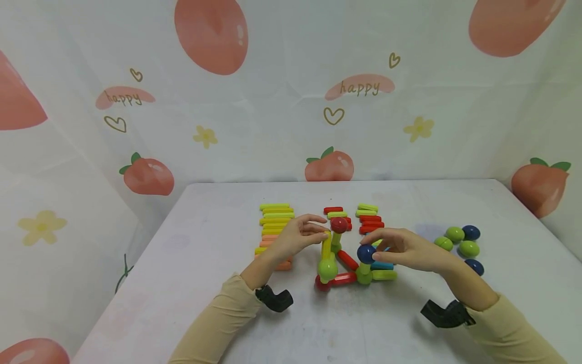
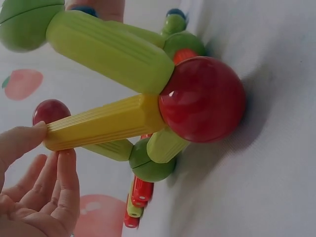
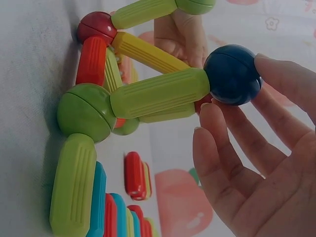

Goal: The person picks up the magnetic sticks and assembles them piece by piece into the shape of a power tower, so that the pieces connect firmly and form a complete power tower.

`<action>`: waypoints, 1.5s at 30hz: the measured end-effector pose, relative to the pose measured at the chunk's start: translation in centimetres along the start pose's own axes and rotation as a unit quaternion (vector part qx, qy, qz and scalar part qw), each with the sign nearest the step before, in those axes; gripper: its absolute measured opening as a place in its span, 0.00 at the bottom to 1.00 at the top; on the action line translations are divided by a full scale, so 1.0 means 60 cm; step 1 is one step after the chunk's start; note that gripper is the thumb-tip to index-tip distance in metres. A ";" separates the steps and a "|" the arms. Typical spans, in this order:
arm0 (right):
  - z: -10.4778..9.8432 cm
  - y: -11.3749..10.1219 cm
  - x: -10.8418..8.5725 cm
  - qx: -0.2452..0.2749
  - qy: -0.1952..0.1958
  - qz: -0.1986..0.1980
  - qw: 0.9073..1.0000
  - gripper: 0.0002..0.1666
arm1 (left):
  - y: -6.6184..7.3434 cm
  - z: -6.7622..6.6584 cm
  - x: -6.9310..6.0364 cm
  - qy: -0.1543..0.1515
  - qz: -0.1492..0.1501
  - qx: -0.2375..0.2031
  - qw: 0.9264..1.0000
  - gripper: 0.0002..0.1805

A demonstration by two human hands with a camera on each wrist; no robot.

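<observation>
A frame of ridged rods and balls stands on the table, with red rods [image 1: 346, 260] low down and upright rods above. My left hand [image 1: 297, 237] pinches the upper end of a yellow rod [image 2: 106, 122] between thumb and fingertips. The rod's lower end meets a red ball [image 2: 203, 98] on the table. My right hand [image 1: 406, 247] holds a blue ball [image 3: 233, 74] by thumb and fingertips; it sits atop a light green rod [image 3: 160, 93] rising from a green ball [image 3: 85, 112]. Another red ball [image 1: 338, 225] tops an upright at the back.
Yellow rods [image 1: 276, 221] and orange rods lie in a column left of the frame, partly behind my left hand. Red rods [image 1: 371, 224] and green rods lie behind it, with a blue rod [image 1: 382, 265] near my right hand. Loose green balls [image 1: 468, 248] and blue balls [image 1: 471, 232] lie at right.
</observation>
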State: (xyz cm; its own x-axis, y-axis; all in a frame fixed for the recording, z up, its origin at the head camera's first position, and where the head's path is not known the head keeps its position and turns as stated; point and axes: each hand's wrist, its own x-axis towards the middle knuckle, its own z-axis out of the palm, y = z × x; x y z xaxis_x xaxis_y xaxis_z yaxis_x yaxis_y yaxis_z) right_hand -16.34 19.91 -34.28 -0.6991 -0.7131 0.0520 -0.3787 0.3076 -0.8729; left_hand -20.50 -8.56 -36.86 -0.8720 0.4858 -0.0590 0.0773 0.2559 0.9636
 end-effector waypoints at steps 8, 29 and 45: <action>-0.001 0.000 0.001 -0.002 -0.002 0.006 1.000 0.18 | 0.010 0.006 0.007 -0.027 -0.017 0.018 0.999 0.28; -0.002 0.002 -0.001 -0.001 0.000 0.015 1.000 0.19 | 0.013 0.007 -0.028 -0.036 0.023 0.158 0.987 0.18; 0.000 0.003 -0.002 0.002 -0.001 0.011 1.000 0.19 | -0.019 0.045 -0.093 -0.060 0.062 0.222 0.971 0.15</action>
State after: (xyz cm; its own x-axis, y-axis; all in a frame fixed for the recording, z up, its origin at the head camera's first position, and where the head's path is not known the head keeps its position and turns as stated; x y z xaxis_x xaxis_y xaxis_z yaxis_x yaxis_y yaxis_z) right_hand -16.35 20.06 -34.43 -0.7055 -0.7080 0.0311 -0.3601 0.3204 -0.8762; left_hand -14.43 -9.30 -38.32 -0.7821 0.6231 -0.0062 0.4019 0.5121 0.7591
